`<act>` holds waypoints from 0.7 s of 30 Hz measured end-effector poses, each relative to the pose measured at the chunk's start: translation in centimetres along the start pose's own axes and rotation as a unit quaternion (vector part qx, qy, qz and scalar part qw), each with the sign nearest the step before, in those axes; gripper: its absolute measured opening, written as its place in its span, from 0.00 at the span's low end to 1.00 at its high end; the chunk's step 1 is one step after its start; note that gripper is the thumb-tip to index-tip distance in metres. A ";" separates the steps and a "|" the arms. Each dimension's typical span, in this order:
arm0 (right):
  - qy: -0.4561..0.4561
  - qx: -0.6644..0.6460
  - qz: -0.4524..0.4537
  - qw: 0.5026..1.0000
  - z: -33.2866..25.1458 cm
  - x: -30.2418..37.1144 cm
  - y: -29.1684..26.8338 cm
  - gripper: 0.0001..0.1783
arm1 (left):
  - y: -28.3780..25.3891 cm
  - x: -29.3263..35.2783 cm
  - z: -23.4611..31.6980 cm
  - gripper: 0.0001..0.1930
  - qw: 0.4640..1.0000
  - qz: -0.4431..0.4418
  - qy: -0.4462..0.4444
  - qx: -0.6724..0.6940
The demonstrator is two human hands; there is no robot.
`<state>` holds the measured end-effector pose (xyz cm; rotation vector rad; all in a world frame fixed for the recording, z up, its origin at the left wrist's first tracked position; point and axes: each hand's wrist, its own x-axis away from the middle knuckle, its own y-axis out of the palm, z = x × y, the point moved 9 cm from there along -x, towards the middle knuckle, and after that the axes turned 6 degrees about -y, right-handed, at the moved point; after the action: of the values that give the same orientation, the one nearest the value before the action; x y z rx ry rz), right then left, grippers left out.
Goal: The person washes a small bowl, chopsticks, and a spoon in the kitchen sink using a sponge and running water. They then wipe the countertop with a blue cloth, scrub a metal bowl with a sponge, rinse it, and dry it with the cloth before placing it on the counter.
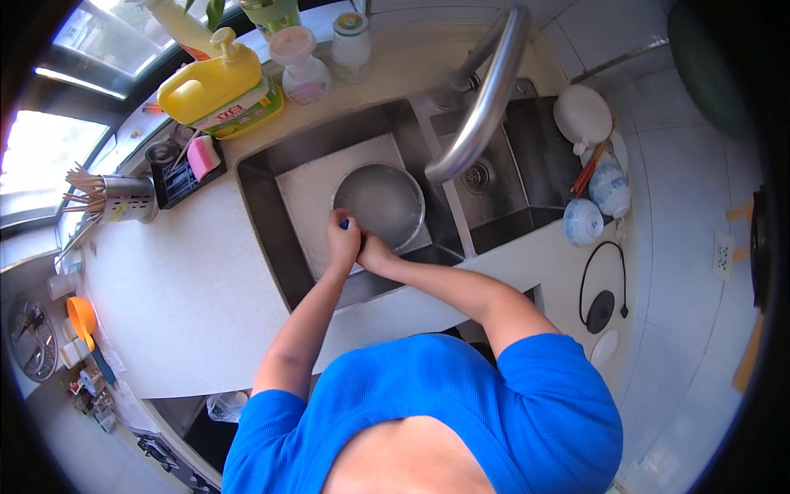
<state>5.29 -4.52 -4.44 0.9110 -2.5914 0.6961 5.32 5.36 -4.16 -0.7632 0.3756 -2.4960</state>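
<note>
A round metal pan [385, 196] with greyish inside sits in the larger left sink basin [271, 239], on a pale flat board or tray [309, 193]. My left hand [343, 240] is closed at the pan's left lower edge, and a small blue bit shows between its fingers; what it belongs to is unclear. Just beside it, my right hand [376, 253] is closed at the pan's near edge, where a short dark piece like a handle shows between the two hands. The fingertips of the right hand are partly hidden.
The metal faucet [481, 103] arches over the divider and the smaller right basin [485, 185]. Bowls [583, 222] and a white pot [583, 115] stand right of it. Behind are a yellow jug [210, 86] and pump bottle [300, 70]; at left, a pink sponge [203, 156] and chopstick holder [130, 199].
</note>
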 end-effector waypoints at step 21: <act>0.311 -0.373 0.142 0.862 16.3 0.6 -4.9 0.23 | -11.3 11.1 3.2 0.23 0.927 -0.066 -0.186 0.319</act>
<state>6.06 -16.91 -16.12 0.0319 -2.0995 -0.0175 -5.11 8.52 7.81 -0.9624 -0.6138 -2.2931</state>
